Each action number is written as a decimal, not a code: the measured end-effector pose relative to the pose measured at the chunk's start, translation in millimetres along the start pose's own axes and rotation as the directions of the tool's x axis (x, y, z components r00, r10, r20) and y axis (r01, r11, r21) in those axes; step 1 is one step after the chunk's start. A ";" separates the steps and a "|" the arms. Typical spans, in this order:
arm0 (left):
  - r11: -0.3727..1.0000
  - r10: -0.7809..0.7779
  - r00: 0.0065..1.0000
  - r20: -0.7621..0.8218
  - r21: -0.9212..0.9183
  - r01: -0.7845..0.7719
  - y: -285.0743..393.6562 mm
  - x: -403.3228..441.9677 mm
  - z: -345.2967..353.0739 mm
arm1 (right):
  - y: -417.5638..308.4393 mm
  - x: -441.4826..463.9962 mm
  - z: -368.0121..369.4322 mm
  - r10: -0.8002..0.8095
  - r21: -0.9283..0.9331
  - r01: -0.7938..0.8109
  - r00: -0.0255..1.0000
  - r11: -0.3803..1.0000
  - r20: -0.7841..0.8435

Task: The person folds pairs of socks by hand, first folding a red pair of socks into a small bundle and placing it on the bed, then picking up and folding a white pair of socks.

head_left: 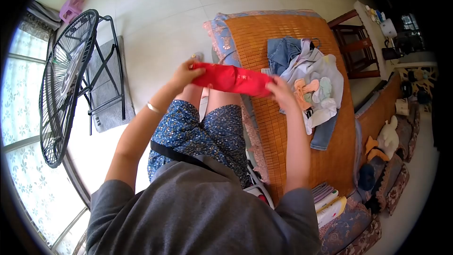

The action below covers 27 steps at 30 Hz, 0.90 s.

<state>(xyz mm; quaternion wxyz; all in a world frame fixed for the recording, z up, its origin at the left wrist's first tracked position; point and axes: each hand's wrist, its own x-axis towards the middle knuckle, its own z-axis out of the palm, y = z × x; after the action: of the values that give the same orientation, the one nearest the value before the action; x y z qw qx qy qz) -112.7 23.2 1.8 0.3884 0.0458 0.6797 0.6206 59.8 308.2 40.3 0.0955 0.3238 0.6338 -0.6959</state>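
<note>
Near the left side of the bed, the left hand and right hand each grip one end of the red cloth, where an even, gentle pull should keep it flat, clothes lying to the right.

Bed to the person's right; loose clothes pile on its middle, folded stack at its near end. Left side: round-backed chair beside the window, floor mat partly behind its legs, stool farther ahead. Wooden chair stands just beyond the bed's far right side.
</note>
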 end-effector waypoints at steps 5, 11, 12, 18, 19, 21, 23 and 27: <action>0.884 0.153 0.965 0.211 0.408 -0.230 32.3 70.6 26.2 | 74.9 -78.5 55.4 0.158 0.452 -0.176 0.984 0.874 0.079; 0.459 0.045 0.738 0.673 0.642 -0.614 19.4 104.0 92.4 | 115.5 -110.5 124.4 0.194 0.564 -0.196 0.979 0.803 0.064; 0.435 0.018 0.723 0.691 0.646 -0.628 13.1 106.4 96.2 | 116.3 -112.5 129.7 0.211 0.566 -0.208 0.976 0.798 0.060; 0.449 0.298 0.778 0.552 0.639 -0.625 -24.3 103.1 89.6 | 118.8 -113.0 138.6 0.200 0.495 -0.145 0.978 0.857 -0.061; 0.502 0.468 0.775 0.424 0.594 -0.628 -26.0 96.6 84.2 | 114.8 -114.5 135.0 0.213 0.431 -0.185 0.977 0.883 -0.018; 0.548 0.473 0.841 0.262 0.659 -0.514 -28.3 73.3 68.7 | 101.5 -118.0 123.8 0.225 0.369 -0.219 0.974 0.903 0.027; 0.594 0.470 0.877 0.095 0.701 -0.394 -28.1 43.0 57.6 | 83.2 -118.0 99.3 0.343 -0.116 -0.353 0.934 0.928 -0.101; 0.735 0.242 0.964 0.110 0.628 -0.256 -53.3 1.2 52.9 | 117.0 -55.5 65.4 -0.387 -0.303 0.308 0.887 0.902 -0.252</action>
<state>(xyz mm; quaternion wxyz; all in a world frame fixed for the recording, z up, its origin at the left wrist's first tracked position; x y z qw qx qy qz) -60.2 54.6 -41.8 0.2704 0.2715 0.8329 0.3993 144.7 210.3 -24.8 -0.0900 0.2929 0.7729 -0.5557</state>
